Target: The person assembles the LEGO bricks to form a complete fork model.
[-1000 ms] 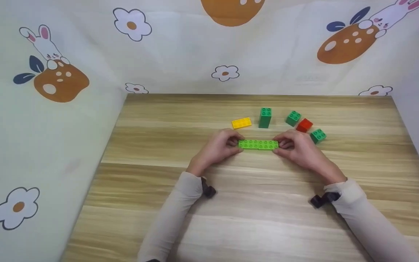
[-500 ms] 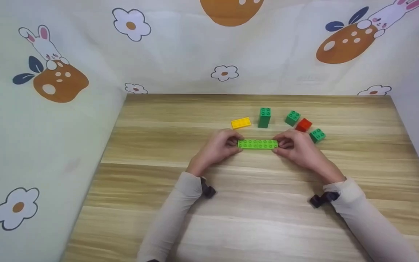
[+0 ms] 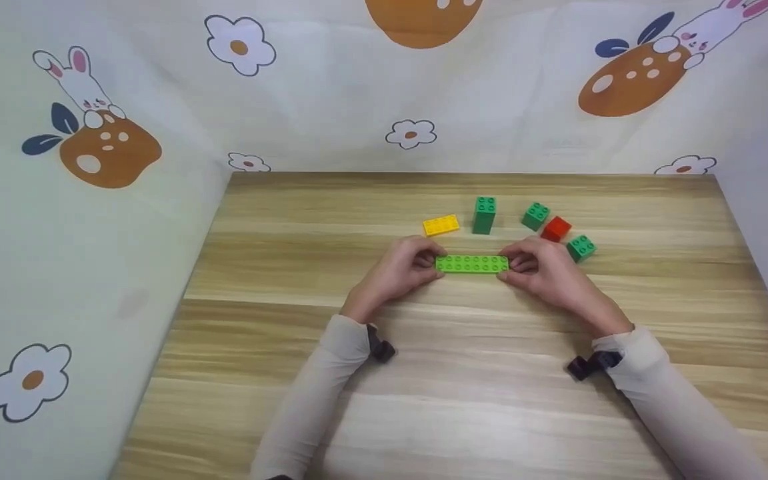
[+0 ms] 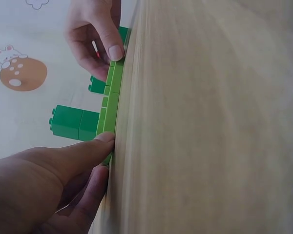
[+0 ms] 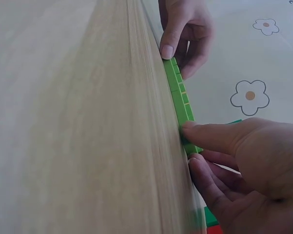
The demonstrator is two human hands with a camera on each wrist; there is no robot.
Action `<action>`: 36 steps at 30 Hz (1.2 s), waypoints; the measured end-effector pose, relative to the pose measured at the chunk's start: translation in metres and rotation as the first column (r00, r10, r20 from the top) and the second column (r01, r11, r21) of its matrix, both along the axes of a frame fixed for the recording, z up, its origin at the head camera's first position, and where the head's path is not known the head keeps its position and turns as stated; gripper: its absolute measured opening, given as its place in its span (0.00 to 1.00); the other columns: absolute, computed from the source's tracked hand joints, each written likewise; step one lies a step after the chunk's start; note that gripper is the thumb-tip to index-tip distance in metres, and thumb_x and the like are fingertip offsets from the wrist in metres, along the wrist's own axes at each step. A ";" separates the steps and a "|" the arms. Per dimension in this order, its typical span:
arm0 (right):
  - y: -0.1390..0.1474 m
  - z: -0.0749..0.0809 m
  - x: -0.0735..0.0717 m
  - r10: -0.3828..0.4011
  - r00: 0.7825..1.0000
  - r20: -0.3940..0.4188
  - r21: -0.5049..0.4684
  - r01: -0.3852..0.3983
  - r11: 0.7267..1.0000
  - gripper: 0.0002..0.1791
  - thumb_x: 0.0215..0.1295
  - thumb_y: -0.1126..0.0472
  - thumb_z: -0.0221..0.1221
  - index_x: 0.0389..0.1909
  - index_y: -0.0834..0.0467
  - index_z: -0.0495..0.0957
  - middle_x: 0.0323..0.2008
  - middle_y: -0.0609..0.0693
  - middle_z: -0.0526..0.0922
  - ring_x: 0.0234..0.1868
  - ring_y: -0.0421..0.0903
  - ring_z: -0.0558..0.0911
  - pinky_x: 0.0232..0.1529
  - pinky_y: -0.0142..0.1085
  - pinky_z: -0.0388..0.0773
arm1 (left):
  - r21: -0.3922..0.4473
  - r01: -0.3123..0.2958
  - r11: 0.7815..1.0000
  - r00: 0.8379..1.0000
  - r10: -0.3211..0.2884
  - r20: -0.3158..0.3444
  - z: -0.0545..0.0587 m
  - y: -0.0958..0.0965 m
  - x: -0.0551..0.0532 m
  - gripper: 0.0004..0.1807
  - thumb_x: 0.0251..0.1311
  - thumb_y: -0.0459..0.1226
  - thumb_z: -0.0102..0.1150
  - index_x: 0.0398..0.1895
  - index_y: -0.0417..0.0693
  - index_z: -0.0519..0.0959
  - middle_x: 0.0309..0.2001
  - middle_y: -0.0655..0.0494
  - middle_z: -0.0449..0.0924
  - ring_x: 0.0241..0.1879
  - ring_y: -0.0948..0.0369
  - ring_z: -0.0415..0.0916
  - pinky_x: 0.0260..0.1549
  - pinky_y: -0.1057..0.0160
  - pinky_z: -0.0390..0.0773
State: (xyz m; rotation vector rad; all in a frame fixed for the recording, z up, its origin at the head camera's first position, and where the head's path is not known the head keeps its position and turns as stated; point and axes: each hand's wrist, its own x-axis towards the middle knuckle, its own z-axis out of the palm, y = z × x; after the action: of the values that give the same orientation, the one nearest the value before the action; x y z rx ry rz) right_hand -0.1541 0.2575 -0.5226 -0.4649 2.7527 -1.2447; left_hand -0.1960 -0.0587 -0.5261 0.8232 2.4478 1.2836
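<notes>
We see a light-green strip (image 3: 472,265), two studded pieces set end to end, lying on the tabletop (image 3: 477,400) roughly parallel to its back edge, nearer that edge than the front and about midway between the left and right edges. The left hand (image 3: 401,267) pinches its left end between thumb and fingers; the right hand (image 3: 547,270) pinches its right end likewise, and in both wrist views we can make out the seam between the two pieces. Toward the back edge, we find a yellow plate (image 3: 441,225) just behind the left hand and, to its right, an upright green stack (image 3: 484,217). Farther toward the right edge, a small green block (image 3: 535,216), a red block (image 3: 557,229) and another green block (image 3: 582,248) form a slanting row, its near end just beside the right hand.
</notes>
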 end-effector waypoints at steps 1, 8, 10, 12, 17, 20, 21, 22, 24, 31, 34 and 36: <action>0.000 0.000 0.000 0.000 1.000 0.003 -0.003 0.000 1.000 0.21 0.64 0.62 0.78 0.56 0.61 0.87 0.51 0.56 0.89 0.47 0.48 0.90 0.48 0.33 0.91 | 0.000 0.000 1.000 1.000 0.000 -0.002 0.000 0.000 0.000 0.17 0.65 0.30 0.74 0.57 0.39 0.86 0.55 0.45 0.88 0.50 0.55 0.87 0.55 0.62 0.89; 0.002 0.002 -0.001 -0.010 1.000 0.023 -0.016 0.010 1.000 0.26 0.63 0.57 0.79 0.59 0.62 0.86 0.50 0.57 0.91 0.46 0.49 0.91 0.47 0.33 0.91 | -0.005 0.002 1.000 1.000 -0.002 -0.016 -0.001 -0.001 -0.001 0.18 0.65 0.31 0.75 0.57 0.40 0.86 0.55 0.46 0.88 0.50 0.55 0.87 0.54 0.63 0.89; 0.003 0.004 -0.001 -0.017 1.000 0.018 -0.015 0.017 1.000 0.26 0.64 0.56 0.79 0.60 0.62 0.85 0.50 0.56 0.91 0.45 0.49 0.91 0.46 0.31 0.91 | -0.004 -0.001 1.000 1.000 0.001 -0.018 -0.002 -0.001 -0.001 0.18 0.65 0.31 0.75 0.57 0.40 0.86 0.55 0.46 0.88 0.50 0.56 0.88 0.54 0.63 0.89; 0.004 0.006 0.000 -0.031 1.000 -0.002 -0.019 0.031 0.999 0.25 0.65 0.56 0.77 0.60 0.62 0.85 0.48 0.56 0.92 0.44 0.50 0.91 0.44 0.27 0.89 | -0.002 -0.002 1.000 1.000 0.002 -0.017 -0.002 -0.001 0.000 0.18 0.65 0.31 0.75 0.57 0.40 0.86 0.55 0.46 0.88 0.50 0.56 0.87 0.54 0.63 0.89; 0.011 0.015 0.002 -0.116 0.989 -0.091 -0.071 0.110 0.991 0.19 0.68 0.63 0.74 0.57 0.65 0.85 0.44 0.56 0.92 0.42 0.47 0.91 0.42 0.21 0.86 | -0.006 -0.006 1.000 1.000 0.006 -0.010 -0.001 0.000 0.001 0.17 0.65 0.31 0.75 0.57 0.41 0.87 0.55 0.46 0.88 0.50 0.56 0.87 0.54 0.63 0.89; 0.018 0.022 0.003 -0.191 0.973 -0.131 -0.113 0.177 0.978 0.17 0.68 0.67 0.73 0.56 0.65 0.86 0.43 0.56 0.91 0.42 0.41 0.89 0.44 0.20 0.86 | -0.020 -0.011 1.000 1.000 0.011 -0.004 0.000 0.000 0.001 0.18 0.66 0.31 0.74 0.57 0.41 0.86 0.56 0.47 0.88 0.51 0.56 0.87 0.55 0.63 0.89; 0.021 0.024 0.004 -0.213 0.966 -0.144 -0.124 0.196 0.973 0.17 0.68 0.68 0.72 0.56 0.64 0.86 0.43 0.56 0.91 0.41 0.39 0.88 0.44 0.20 0.86 | -0.024 -0.012 1.000 1.000 0.012 -0.001 0.001 0.000 0.002 0.18 0.66 0.32 0.74 0.58 0.41 0.86 0.56 0.47 0.87 0.51 0.57 0.87 0.56 0.63 0.89; 0.024 0.027 0.004 -0.234 0.960 -0.155 -0.132 0.215 0.968 0.16 0.68 0.67 0.72 0.55 0.63 0.86 0.44 0.55 0.91 0.41 0.37 0.87 0.44 0.20 0.85 | -0.028 -0.013 1.000 1.000 0.013 0.001 0.001 0.000 0.002 0.18 0.66 0.32 0.74 0.58 0.41 0.86 0.56 0.48 0.87 0.51 0.57 0.87 0.56 0.63 0.88; 0.032 0.031 0.004 -0.267 0.946 -0.184 -0.124 0.247 0.961 0.16 0.68 0.66 0.73 0.55 0.62 0.87 0.44 0.55 0.91 0.41 0.33 0.85 0.44 0.19 0.85 | -0.032 -0.013 0.999 1.000 0.013 0.007 0.002 0.000 0.002 0.17 0.67 0.32 0.74 0.58 0.41 0.86 0.56 0.48 0.87 0.51 0.57 0.86 0.56 0.63 0.88; 0.055 0.041 0.004 -0.314 0.924 -0.216 -0.025 0.316 0.948 0.18 0.68 0.64 0.73 0.56 0.63 0.85 0.49 0.59 0.87 0.45 0.40 0.85 0.48 0.20 0.84 | -0.029 -0.016 0.999 1.000 0.016 0.006 0.000 0.000 0.001 0.18 0.66 0.32 0.75 0.58 0.42 0.86 0.56 0.48 0.87 0.52 0.57 0.86 0.56 0.64 0.88; 0.063 0.039 0.005 -0.323 0.919 -0.227 -0.016 0.328 0.945 0.19 0.67 0.63 0.74 0.56 0.65 0.85 0.51 0.62 0.87 0.48 0.52 0.86 0.48 0.16 0.81 | -0.027 -0.014 1.000 1.000 0.014 0.004 -0.001 0.000 0.001 0.18 0.66 0.32 0.75 0.58 0.42 0.86 0.56 0.48 0.87 0.51 0.57 0.86 0.56 0.64 0.88; 0.067 0.037 0.006 -0.319 0.919 -0.231 -0.012 0.325 0.946 0.20 0.66 0.62 0.76 0.55 0.66 0.85 0.51 0.63 0.87 0.49 0.57 0.87 0.48 0.12 0.77 | -0.023 -0.012 1.000 1.000 0.012 0.004 0.000 0.000 0.000 0.18 0.66 0.32 0.75 0.58 0.41 0.86 0.56 0.48 0.87 0.51 0.57 0.86 0.56 0.64 0.88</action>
State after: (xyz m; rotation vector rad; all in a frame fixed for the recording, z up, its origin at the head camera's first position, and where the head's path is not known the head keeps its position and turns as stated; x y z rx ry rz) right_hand -0.1478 0.3244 -0.4858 -0.1626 3.1389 -1.2872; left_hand -0.1956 -0.0592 -0.5266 0.8002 2.4632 1.2576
